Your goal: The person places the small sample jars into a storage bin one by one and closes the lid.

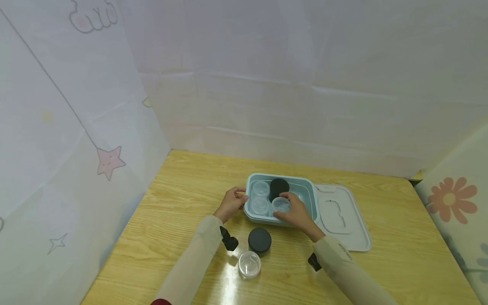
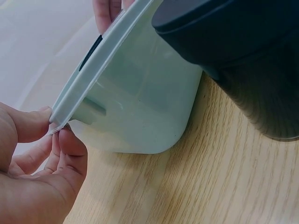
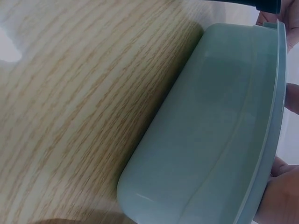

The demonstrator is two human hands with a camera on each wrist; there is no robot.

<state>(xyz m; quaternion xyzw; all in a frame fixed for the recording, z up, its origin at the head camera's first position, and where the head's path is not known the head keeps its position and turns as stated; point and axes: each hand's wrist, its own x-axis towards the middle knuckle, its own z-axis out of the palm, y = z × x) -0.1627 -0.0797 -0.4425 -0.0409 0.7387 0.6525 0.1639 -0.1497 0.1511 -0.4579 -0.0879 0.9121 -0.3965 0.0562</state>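
Observation:
A light blue plastic box (image 1: pixel 314 207) stands on the table. My left hand (image 1: pixel 231 204) is at its left end; in the left wrist view the thumb and fingers pinch the rim. Inside the box, my right hand (image 1: pixel 298 213) holds a small clear round container (image 1: pixel 281 204) by its sides near the front wall. Two more clear round containers (image 1: pixel 261 189) sit along the left side of the box, and a black-lidded one (image 1: pixel 279 187) stands behind the held one. The right wrist view shows mostly the outer wall (image 3: pixel 201 130), with the rim hiding much of my right hand (image 3: pixel 282 191).
In front of the box stand a black-lidded jar (image 1: pixel 259 240) and a clear round jar (image 1: pixel 249 264). A whitish flat lid (image 1: pixel 354 226) lies at the box's right, partly behind my right arm. Printed cloth walls (image 1: pixel 244 106) border the wooden table (image 1: pixel 183 190).

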